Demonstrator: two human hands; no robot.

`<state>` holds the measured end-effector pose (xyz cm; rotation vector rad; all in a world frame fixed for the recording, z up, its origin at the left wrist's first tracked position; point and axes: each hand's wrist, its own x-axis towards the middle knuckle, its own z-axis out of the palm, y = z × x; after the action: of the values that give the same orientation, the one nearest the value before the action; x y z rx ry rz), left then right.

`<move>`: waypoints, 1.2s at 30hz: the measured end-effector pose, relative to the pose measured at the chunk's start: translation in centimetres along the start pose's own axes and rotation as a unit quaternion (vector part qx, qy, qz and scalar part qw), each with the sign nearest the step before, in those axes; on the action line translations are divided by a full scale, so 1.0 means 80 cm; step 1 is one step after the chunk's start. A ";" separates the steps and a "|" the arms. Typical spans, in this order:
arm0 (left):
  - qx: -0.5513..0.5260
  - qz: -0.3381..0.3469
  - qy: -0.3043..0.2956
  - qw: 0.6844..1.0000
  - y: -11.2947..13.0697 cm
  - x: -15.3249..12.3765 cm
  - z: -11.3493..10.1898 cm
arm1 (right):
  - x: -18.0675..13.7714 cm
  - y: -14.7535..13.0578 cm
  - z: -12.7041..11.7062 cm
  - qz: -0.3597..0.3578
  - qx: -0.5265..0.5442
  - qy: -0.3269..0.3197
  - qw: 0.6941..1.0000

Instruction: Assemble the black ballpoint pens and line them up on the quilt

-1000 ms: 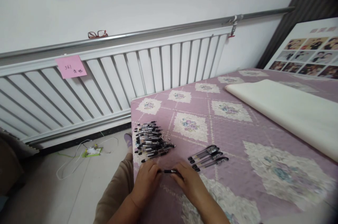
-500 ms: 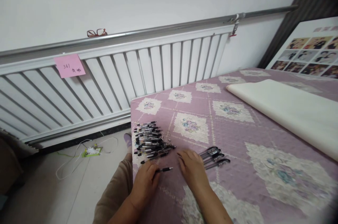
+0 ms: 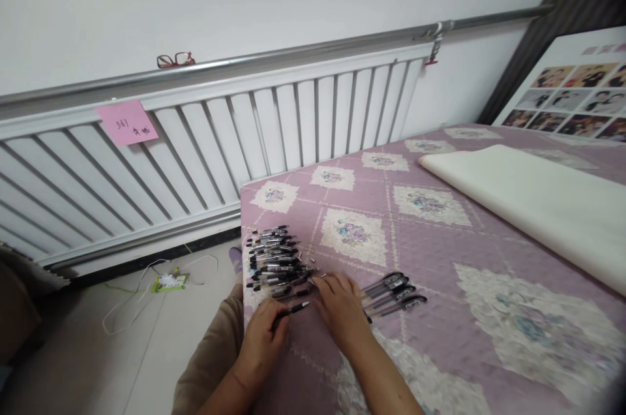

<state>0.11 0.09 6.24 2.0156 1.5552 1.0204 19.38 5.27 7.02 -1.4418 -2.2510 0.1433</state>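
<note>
My left hand [image 3: 264,330] is closed on a black pen [image 3: 298,308], whose light tip points right towards my other hand. Just right of the pen, my right hand [image 3: 341,304] has its fingers bent together near the bedspread, by the edge of a pile. Whatever its fingertips hold, if anything, is too small to make out. That pile of black and clear pens [image 3: 274,258] lies beyond my left hand, with a few small pieces at its right side. Several pens with black caps [image 3: 398,291] lie side by side to the right of my right hand.
The pens lie on a purple patterned bedspread [image 3: 362,186]. A folded cream sheet [image 3: 538,193] covers part of it at right. Behind stands a white radiator [image 3: 293,121], with glasses [image 3: 176,60] on the pipe. A power strip [image 3: 171,281] lies on the floor.
My right hand has moved left, closer to the pile and the pen in my left hand. That pen has shifted slightly left and now tilts upward to the right.
</note>
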 end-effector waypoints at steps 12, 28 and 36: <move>0.004 0.005 0.011 1.000 -0.003 0.001 0.001 | -0.003 0.002 0.008 0.011 -0.028 -0.001 1.000; 0.017 0.017 0.005 1.000 -0.004 0.001 0.001 | -0.021 -0.014 -0.008 0.063 -0.087 -0.004 0.994; 0.022 0.016 -0.007 1.000 -0.003 0.002 0.001 | -0.042 0.004 0.002 0.008 0.081 0.087 0.993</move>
<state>0.00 0.29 6.08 2.0787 1.5574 0.9897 20.76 2.48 5.70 -1.3332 -2.0393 0.1942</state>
